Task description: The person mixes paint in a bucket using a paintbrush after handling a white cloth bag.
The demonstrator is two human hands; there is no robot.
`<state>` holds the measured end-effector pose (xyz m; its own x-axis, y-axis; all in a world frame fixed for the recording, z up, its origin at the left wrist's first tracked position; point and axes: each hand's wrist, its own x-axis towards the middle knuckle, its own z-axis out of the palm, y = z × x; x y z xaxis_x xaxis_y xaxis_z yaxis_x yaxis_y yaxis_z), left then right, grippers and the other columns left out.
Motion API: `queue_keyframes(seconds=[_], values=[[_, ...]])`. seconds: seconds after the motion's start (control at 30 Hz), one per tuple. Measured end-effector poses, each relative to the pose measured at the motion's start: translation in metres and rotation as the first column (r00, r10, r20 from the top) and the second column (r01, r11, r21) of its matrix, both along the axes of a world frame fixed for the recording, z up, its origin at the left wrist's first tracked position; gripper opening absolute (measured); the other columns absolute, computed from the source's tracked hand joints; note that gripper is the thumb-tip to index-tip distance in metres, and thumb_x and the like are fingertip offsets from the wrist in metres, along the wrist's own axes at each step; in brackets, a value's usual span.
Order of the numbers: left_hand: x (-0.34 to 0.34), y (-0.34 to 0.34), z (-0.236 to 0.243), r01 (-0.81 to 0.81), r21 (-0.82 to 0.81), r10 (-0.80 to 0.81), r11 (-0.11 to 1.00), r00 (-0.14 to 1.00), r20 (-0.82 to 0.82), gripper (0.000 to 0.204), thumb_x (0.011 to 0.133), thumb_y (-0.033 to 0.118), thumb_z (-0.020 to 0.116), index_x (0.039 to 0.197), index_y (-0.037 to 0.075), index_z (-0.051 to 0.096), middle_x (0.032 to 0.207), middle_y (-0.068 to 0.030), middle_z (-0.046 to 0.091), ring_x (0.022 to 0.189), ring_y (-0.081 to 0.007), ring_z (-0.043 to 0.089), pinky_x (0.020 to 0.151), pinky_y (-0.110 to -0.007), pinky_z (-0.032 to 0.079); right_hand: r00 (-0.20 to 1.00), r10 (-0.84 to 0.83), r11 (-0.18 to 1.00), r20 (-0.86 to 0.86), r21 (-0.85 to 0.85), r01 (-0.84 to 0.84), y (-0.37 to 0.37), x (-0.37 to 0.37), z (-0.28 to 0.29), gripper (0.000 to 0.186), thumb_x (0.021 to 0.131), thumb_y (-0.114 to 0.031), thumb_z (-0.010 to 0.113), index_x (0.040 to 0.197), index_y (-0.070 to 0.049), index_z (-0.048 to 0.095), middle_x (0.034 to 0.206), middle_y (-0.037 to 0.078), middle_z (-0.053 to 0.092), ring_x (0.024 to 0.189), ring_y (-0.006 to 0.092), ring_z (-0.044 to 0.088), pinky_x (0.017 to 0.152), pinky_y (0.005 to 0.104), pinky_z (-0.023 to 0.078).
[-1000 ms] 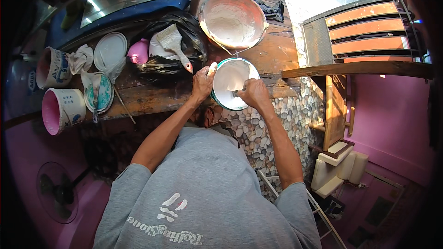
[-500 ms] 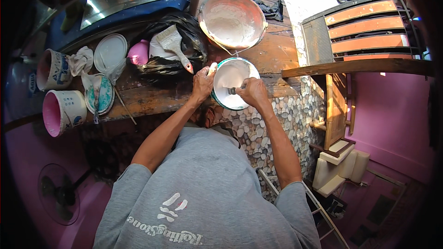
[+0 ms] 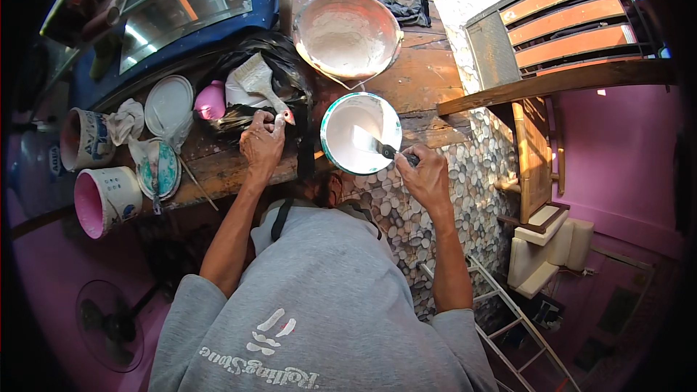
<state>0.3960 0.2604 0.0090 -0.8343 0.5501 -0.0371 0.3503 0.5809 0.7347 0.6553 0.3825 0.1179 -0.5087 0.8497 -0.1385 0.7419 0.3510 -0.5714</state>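
Note:
In my right hand is a putty knife, gripped by its black handle. Its shiny blade points left into a white bucket with a green-stained rim, which holds a pale paste. My left hand is over the front of a black plastic bag, its fingers bent together; what they hold, if anything, is hidden. Just beyond those fingers lies the red-tipped handle of a wide paintbrush, resting on the bag's contents beside a pink rounded object.
Behind the white bucket stands a larger basin of pale mix on the wooden table. Paint pails, lids and a thin stick crowd the left. A wooden rail and a ladder are at right.
My left hand has left the bucket's rim and moved left to the black bag. My right hand has drawn back to the right, bringing more of the putty knife into sight.

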Motion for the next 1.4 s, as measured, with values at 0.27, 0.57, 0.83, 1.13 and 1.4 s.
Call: queue_keyframes(seconds=[0.27, 0.57, 0.83, 1.13, 1.4], values=[[0.000, 0.004, -0.055, -0.270, 0.105, 0.134, 0.957, 0.734, 0.666, 0.036, 0.084, 0.035, 0.070, 0.090, 0.003, 0.055, 0.076, -0.0059, 0.064, 0.057, -0.0130, 0.064, 0.045, -0.023, 0.046, 0.995, 0.069, 0.977, 0.078, 0.198, -0.083, -0.032, 0.009, -0.028, 0.022, 0.083, -0.021, 0.060, 0.080, 0.001, 0.059, 0.077, 0.019, 0.063, 0.072, 0.0376, 0.061, 0.068, 0.0458, 0.048], [-0.002, 0.009, -0.071, -0.380, 0.177, 0.075, 0.908, 0.562, 0.824, 0.029, 0.085, 0.030, 0.069, 0.093, 0.006, 0.054, 0.084, -0.0039, 0.064, 0.067, -0.0136, 0.066, 0.051, -0.023, 0.048, 0.998, -0.036, 0.990, -0.060, 0.135, 0.044, -0.040, 0.023, -0.038, 0.018, 0.084, -0.017, 0.059, 0.085, 0.002, 0.059, 0.077, 0.021, 0.062, 0.070, 0.0391, 0.061, 0.065, 0.0449, 0.048], [0.000, 0.026, -0.051, -0.402, 0.045, 0.123, 0.915, 0.382, 0.916, 0.034, 0.090, 0.031, 0.061, 0.110, 0.004, 0.054, 0.099, -0.0082, 0.065, 0.081, -0.0188, 0.067, 0.067, -0.032, 0.049, 0.864, -0.390, 0.827, -0.319, -0.534, 0.176, -0.049, 0.033, -0.043, 0.018, 0.088, -0.011, 0.054, 0.102, 0.000, 0.058, 0.075, 0.009, 0.062, 0.061, 0.0146, 0.057, 0.055, 0.0283, 0.045], [-0.001, 0.021, -0.066, -0.486, 0.224, 0.002, 0.845, 0.421, 0.907, 0.016, 0.089, 0.022, 0.063, 0.095, 0.008, 0.060, 0.076, 0.0021, 0.060, 0.067, -0.0096, 0.061, 0.057, -0.020, 0.047, 0.753, -0.545, 0.484, -0.367, -0.872, -0.075, -0.043, 0.038, -0.040, 0.015, 0.092, -0.012, 0.053, 0.101, -0.004, 0.062, 0.075, 0.002, 0.060, 0.057, 0.0062, 0.050, 0.052, 0.0189, 0.041], [0.036, -0.018, 0.011, -0.398, 0.399, -0.197, 0.826, 0.459, 0.866, 0.012, 0.090, 0.021, 0.063, 0.088, 0.010, 0.060, 0.078, 0.0018, 0.062, 0.066, -0.0063, 0.058, 0.059, -0.020, 0.047, 0.791, -0.475, 0.458, -0.385, -0.876, -0.151, -0.044, 0.031, -0.052, 0.019, 0.092, -0.017, 0.057, 0.101, -0.002, 0.064, 0.073, 0.002, 0.059, 0.057, 0.0065, 0.051, 0.050, 0.0191, 0.039]])
